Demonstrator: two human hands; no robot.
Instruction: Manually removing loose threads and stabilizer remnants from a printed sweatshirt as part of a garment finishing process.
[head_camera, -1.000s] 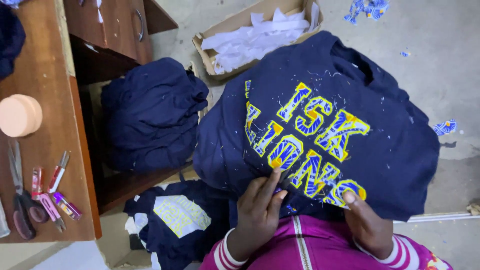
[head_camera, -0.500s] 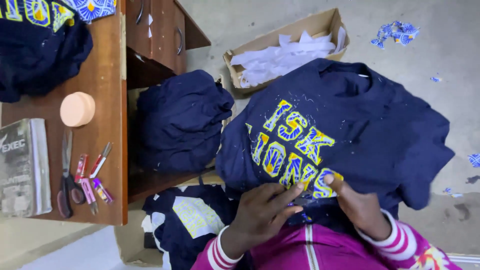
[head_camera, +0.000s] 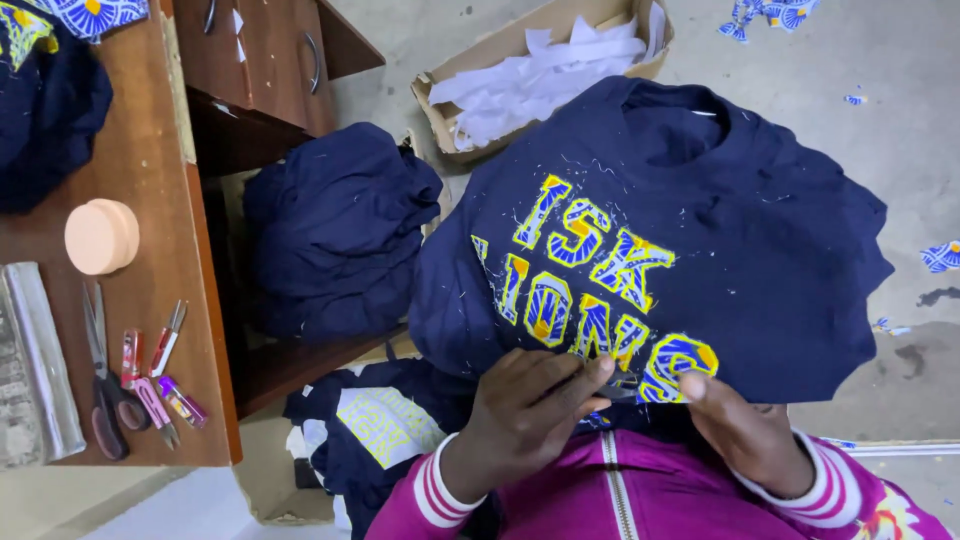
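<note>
Trimming step, by the look of it: a navy shirt (head_camera: 700, 230) lies spread over the lap, its yellow-and-blue letters (head_camera: 590, 290) facing up, loose threads scattered just beyond the fingers. The left hand (head_camera: 525, 400) is curled, fingers (head_camera: 585, 375) pinched around a small dark tool (head_camera: 620, 393), likely a snipper, though it is too hidden to be sure. Its tip sits at the lowest row of letters, right between the two hands. The right hand (head_camera: 745, 430) rests beside it, thumb pressed flat on the hem under the last letter, holding the cloth taut; it grasps nothing else that I can see. Both wrists are bent inward, pink striped cuffs close to the body. Next move, I'd judge, calls for small, careful snips tight to the letter edge without nicking the fabric. Well off past the left fingers, scissors (head_camera: 100, 385) lie on the counter (head_camera: 150, 200), with more navy shirts (head_camera: 335, 230) piled nearby.
</note>
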